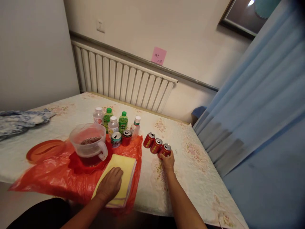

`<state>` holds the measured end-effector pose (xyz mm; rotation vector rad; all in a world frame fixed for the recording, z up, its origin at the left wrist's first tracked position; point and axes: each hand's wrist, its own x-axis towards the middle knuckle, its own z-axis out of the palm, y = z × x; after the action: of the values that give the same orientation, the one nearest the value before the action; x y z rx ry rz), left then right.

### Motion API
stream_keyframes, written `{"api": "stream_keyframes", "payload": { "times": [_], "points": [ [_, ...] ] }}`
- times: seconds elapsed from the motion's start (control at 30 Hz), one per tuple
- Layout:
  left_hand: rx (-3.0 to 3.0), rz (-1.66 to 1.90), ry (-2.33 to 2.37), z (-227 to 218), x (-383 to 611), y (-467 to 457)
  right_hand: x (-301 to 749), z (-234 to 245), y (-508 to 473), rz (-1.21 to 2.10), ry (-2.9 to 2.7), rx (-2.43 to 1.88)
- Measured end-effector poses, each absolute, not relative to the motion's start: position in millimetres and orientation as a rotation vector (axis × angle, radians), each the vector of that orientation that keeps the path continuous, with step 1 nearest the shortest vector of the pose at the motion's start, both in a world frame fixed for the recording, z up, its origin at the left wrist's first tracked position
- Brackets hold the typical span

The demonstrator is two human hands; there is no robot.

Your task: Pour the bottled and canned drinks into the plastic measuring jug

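Note:
My right hand (168,162) is wrapped round the lower part of a red drink can (165,149), which stands upright on the table. It is the nearest in a row of three; the middle red can (156,146) and the far red can (149,140) stand close beside it, tops opened. My left hand (111,183) lies on a flat yellow stack (125,163), cloth or paper, fingers loosely bent. Left of that stack, a clear plastic jug (78,140) with dark liquid sits on a red dish (79,167).
Behind the jug stand several bottles, such as a green-capped bottle (123,122), plus an opened pale can (116,140) and a dark red can (126,138). A red plastic bag (57,178) lies under them. An orange lid (35,151) and patterned fabric (21,122) lie left. Blue curtain (257,105) hangs right.

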<state>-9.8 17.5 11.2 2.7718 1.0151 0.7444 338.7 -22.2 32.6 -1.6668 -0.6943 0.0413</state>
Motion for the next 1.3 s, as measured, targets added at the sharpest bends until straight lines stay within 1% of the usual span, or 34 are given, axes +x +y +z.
{"api": "stream_keyframes", "payload": {
  "times": [0.23,0.4,0.5,0.63,0.9,1.3],
  "points": [
    [2.771,0.743,1.027,9.6,-9.4,17.5,320.3,46.0,-23.4,0.082,-0.611,-1.722],
    [2.749,0.687,1.049,11.2,-9.6,15.0,286.2,58.6,-35.0,0.121,-0.727,-1.727],
    [2.71,0.654,1.075,11.7,-9.5,12.5,262.9,73.5,-31.3,0.17,-0.852,-1.706],
    [2.688,0.668,1.093,5.7,-9.0,10.7,234.5,106.0,-8.3,0.201,-1.047,-1.644],
    [2.687,0.669,1.105,5.1,-10.4,7.0,170.3,179.5,46.4,-0.09,-1.648,-1.479],
    [2.653,0.69,1.085,1.4,-11.0,5.0,108.8,227.6,90.3,-0.46,-2.137,-1.429]
  ]
}}
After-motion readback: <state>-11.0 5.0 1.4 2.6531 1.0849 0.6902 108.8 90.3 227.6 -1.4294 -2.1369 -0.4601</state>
